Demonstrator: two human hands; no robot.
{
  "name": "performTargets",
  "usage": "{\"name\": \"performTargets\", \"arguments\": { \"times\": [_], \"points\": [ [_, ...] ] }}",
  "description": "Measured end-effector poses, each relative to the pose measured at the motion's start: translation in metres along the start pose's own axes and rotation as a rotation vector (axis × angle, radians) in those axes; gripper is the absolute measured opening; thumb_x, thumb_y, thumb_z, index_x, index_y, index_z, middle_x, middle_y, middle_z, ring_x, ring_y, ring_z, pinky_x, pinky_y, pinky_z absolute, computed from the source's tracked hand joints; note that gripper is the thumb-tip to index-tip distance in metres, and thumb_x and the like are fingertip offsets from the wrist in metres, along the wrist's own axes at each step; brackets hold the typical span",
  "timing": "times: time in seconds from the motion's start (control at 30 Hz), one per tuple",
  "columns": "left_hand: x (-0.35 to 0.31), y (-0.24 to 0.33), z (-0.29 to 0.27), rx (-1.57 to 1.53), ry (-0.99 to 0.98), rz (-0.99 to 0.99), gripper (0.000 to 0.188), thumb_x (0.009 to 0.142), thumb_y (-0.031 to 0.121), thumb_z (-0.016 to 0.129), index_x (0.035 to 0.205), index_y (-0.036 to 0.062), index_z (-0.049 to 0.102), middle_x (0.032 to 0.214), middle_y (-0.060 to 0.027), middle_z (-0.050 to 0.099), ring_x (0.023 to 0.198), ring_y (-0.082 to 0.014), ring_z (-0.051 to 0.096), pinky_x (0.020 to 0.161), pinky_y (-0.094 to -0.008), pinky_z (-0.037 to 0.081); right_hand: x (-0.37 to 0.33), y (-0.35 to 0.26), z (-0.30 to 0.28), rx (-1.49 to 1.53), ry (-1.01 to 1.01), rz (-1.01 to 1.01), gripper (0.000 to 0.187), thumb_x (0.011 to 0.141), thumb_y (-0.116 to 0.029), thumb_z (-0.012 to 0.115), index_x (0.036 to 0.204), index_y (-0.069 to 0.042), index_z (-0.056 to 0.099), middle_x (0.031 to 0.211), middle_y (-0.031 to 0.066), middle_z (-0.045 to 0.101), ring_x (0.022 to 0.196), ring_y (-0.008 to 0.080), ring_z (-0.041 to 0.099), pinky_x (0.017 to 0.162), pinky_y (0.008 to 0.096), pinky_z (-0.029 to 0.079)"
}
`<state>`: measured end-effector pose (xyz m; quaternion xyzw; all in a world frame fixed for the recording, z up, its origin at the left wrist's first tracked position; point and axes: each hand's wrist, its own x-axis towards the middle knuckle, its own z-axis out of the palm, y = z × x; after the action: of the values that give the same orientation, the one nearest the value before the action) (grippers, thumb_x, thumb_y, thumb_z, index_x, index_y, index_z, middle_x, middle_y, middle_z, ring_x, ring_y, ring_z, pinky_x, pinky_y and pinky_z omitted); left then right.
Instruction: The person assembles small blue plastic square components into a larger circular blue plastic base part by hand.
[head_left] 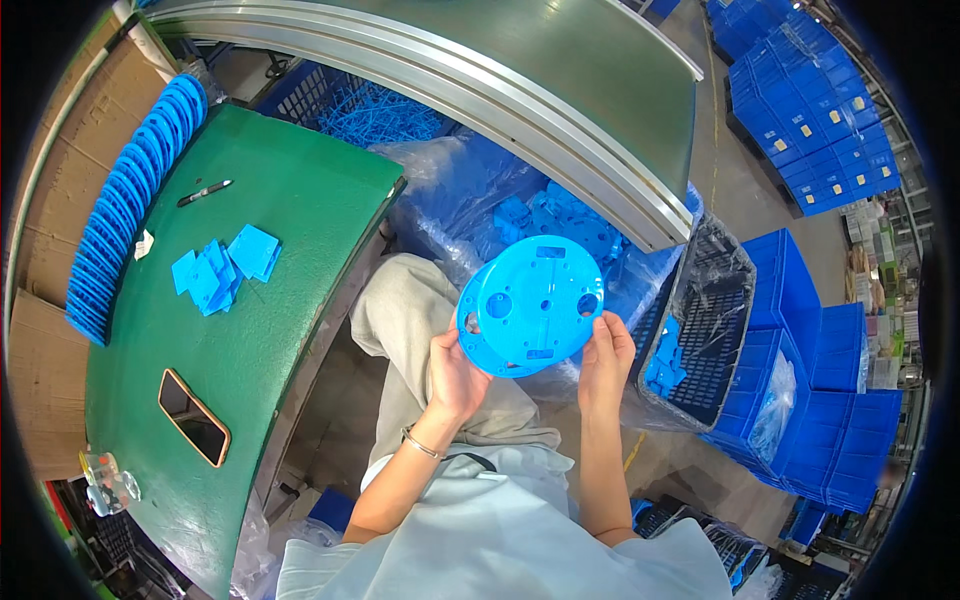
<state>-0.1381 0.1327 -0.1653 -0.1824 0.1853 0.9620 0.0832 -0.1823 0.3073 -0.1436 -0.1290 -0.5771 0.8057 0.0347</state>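
Sits between a green table [320, 180] at left and a black crate [735, 320] at right. Over the lap [495, 415], holds up two overlapping blue discs [527, 322], flat and glossy, offset to show the rear one's left edge, gripping that edge with the left hand [458, 380] and pinching the right rim in the right hand [604, 362]. Bears, on the front disc, large round holes [498, 305], rectangular slots [551, 252] and tiny holes.

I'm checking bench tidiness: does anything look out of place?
A smartphone and pen lie loose on the green tabletop, perhaps personal items. The flat blue plates are heaped unevenly, unlike the neatly rowed round blue parts.
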Motion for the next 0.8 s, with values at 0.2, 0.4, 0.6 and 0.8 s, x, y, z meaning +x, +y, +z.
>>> {"name": "performTargets", "arguments": {
  "times": [0.2,0.4,0.6,0.8],
  "points": [
    [0.005,-0.009,0.004,-0.039,0.065,0.086,0.057,0.090,0.035,0.027,0.143,0.0147,0.027,0.140,-0.0076,0.038,0.127,-0.0247,0.039,0.103,-0.0435,0.035,-0.002,0.000,0.002,-0.101,0.019,0.007,0.014,0.089,-0.009,0.059,0.095,0.003,0.060,0.087,0.0026,0.061,0.078,0.0066,0.052,0.070,0.0207,0.040],
    [0.001,-0.021,0.009,-0.013,0.069,0.157,0.047,0.091,0.033,0.042,0.132,0.0123,0.038,0.128,-0.0060,0.047,0.119,-0.0220,0.044,0.100,-0.0421,0.038,-0.004,0.003,0.006,-0.223,0.104,-0.055,0.014,0.090,-0.009,0.057,0.097,0.002,0.058,0.092,0.0043,0.061,0.082,0.0092,0.054,0.076,0.0232,0.041],
    [0.002,-0.023,0.024,0.185,0.125,0.276,0.053,0.088,0.019,0.059,0.133,0.0097,0.033,0.127,-0.0095,0.042,0.117,-0.0201,0.043,0.099,-0.0365,0.037,-0.017,-0.009,0.028,-0.845,0.044,-0.525,0.043,0.072,-0.015,0.073,0.110,-0.004,0.054,0.106,0.0123,0.055,0.099,0.0244,0.053,0.085,0.0346,0.041],
    [0.002,-0.040,0.010,0.465,0.007,0.456,0.062,0.092,0.037,0.050,0.140,0.0070,0.026,0.135,-0.0107,0.038,0.123,-0.0219,0.039,0.103,-0.0364,0.033,-0.020,-0.009,0.040,-0.870,-0.191,-0.323,0.069,0.061,-0.016,0.079,0.120,-0.004,0.044,0.115,0.0188,0.053,0.109,0.0379,0.050,0.091,0.0450,0.042]
  ]
}}
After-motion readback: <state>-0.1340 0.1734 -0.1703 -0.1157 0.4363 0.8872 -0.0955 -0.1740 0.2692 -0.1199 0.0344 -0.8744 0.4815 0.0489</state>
